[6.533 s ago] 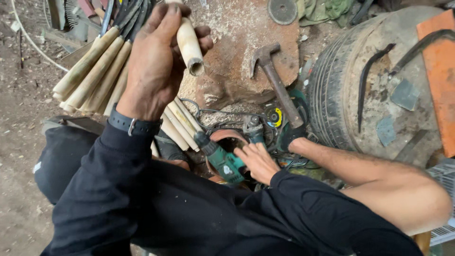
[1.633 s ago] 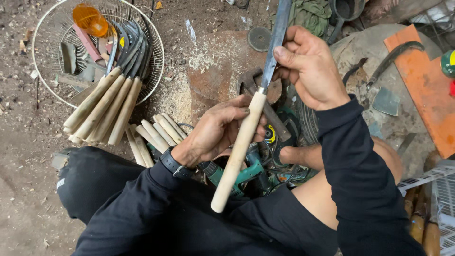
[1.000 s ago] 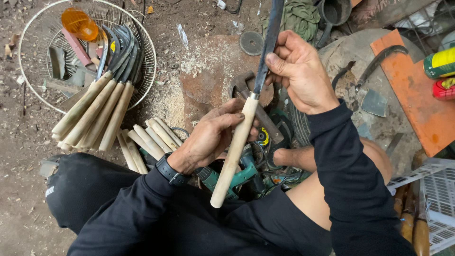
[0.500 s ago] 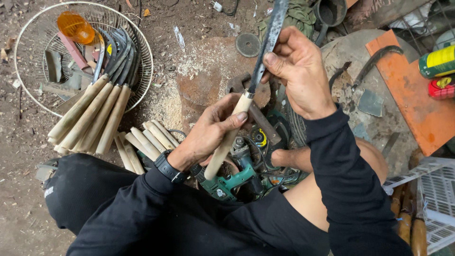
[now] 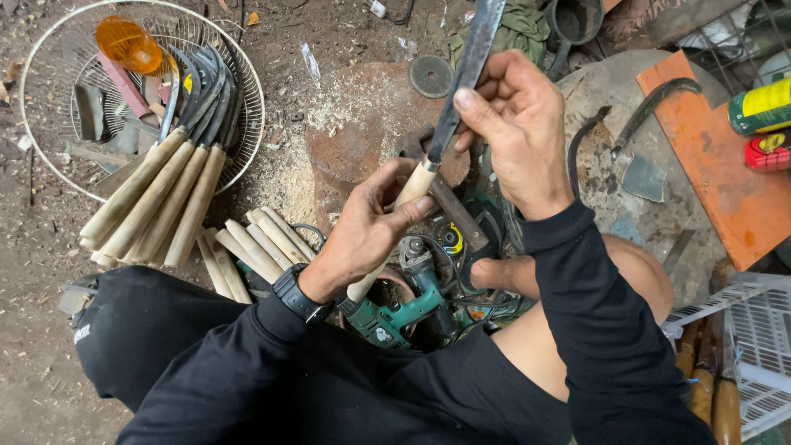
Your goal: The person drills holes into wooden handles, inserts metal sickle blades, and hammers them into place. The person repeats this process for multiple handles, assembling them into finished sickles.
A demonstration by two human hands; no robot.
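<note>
Pale wooden handle [image 5: 409,188] gripped in left hand [image 5: 367,227]; right hand [image 5: 515,132] pinches dark metal blade [image 5: 461,78], seating its tang. Next: align, press home.

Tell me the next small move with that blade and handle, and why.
Probably push the metal blade further down into the wooden handle: the right hand pinches the blade just above the joint, the left hand grips the handle, and the two look only loosely joined.
</note>
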